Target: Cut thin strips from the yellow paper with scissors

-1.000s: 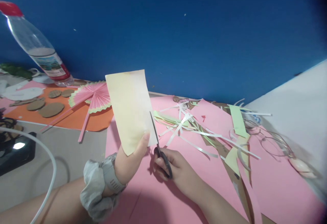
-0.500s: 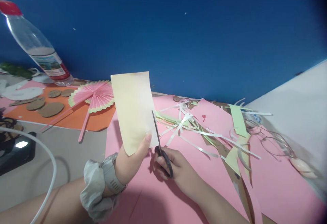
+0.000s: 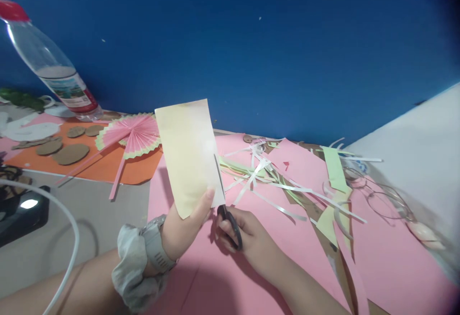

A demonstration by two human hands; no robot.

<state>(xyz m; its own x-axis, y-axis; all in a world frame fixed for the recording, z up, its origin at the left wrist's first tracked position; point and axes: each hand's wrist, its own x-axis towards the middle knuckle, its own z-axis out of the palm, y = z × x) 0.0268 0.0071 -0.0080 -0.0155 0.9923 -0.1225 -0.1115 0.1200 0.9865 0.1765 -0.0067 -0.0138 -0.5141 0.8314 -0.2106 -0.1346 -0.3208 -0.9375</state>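
My left hand (image 3: pixel 185 229) grips the lower end of a pale yellow sheet of paper (image 3: pixel 189 157), thumb in front and the other fingers hidden behind it. The sheet stands nearly upright and bends a little at its lower left. In my right hand (image 3: pixel 247 238) is a pair of scissors with black handles (image 3: pixel 235 229), my fingers wrapped round the loops. Its dark blade lies along the right edge of the paper, pointing up. Whether the blades are closed on the paper I cannot tell. Pink paper (image 3: pixel 204 281) covers the table below both hands.
White and green paper strips (image 3: pixel 262 171) lie tangled at the right, near glasses (image 3: pixel 390 205). At the left are a folded pink fan (image 3: pixel 132 133), cardboard discs (image 3: pixel 72 153) on orange paper (image 3: pixel 104 174), a bottle (image 3: pixel 68 85), a phone (image 3: pixel 25 214) and a white cable (image 3: pixel 72 238). A blue wall (image 3: pixel 251 56) rises behind.
The top of the yellow paper has tilted slightly to the left. Both hands and the scissors stay almost in the same place.
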